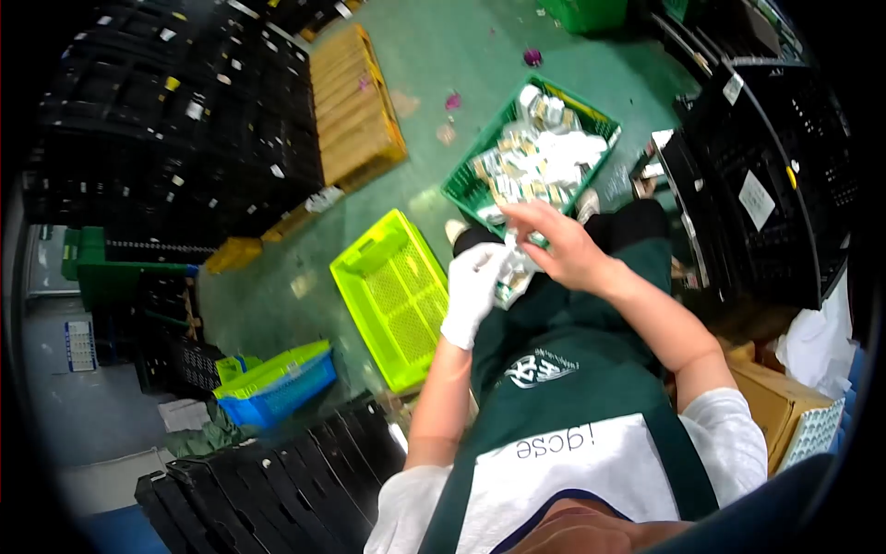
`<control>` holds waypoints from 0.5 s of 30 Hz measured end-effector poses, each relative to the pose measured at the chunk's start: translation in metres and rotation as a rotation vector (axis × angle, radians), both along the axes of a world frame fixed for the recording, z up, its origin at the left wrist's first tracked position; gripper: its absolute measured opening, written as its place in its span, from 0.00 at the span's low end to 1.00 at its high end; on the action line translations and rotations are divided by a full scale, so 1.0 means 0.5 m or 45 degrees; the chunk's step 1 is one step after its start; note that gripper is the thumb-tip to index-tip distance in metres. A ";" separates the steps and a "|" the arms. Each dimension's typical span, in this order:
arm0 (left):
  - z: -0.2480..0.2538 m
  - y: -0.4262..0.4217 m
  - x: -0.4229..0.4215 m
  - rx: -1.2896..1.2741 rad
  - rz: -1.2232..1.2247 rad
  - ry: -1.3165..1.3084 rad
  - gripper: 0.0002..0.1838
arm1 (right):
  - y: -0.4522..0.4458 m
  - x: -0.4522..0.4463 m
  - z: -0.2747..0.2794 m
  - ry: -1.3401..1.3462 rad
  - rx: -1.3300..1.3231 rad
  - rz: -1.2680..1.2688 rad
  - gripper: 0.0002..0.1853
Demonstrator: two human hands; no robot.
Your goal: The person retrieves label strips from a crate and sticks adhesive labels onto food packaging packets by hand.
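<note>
My left hand (474,283), white-gloved, and my bare right hand (565,251) hold a clear packet (514,278) in closed fingers over the lap, near a green crate (465,185) of packets; a lime crate (392,288) sits left.

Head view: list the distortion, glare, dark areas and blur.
Head view: wide-lens curvature bends the black crates at right, with black closing in at the corners; pale glare patches dot the green floor; the gloved left hand looks washed out; the dark crate stack at left loses detail; the small item by the right hand is too soft to identify.
</note>
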State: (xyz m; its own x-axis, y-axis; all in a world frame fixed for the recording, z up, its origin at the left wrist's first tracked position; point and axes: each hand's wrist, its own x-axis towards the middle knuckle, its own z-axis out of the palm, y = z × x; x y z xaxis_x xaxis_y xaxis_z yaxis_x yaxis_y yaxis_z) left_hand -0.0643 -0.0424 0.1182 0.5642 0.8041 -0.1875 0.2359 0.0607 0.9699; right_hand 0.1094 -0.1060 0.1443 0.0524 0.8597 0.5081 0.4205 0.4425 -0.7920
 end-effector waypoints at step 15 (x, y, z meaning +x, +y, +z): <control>-0.132 -0.042 0.222 0.555 -1.014 0.621 0.43 | -0.116 0.131 -0.099 1.010 0.001 -0.642 0.34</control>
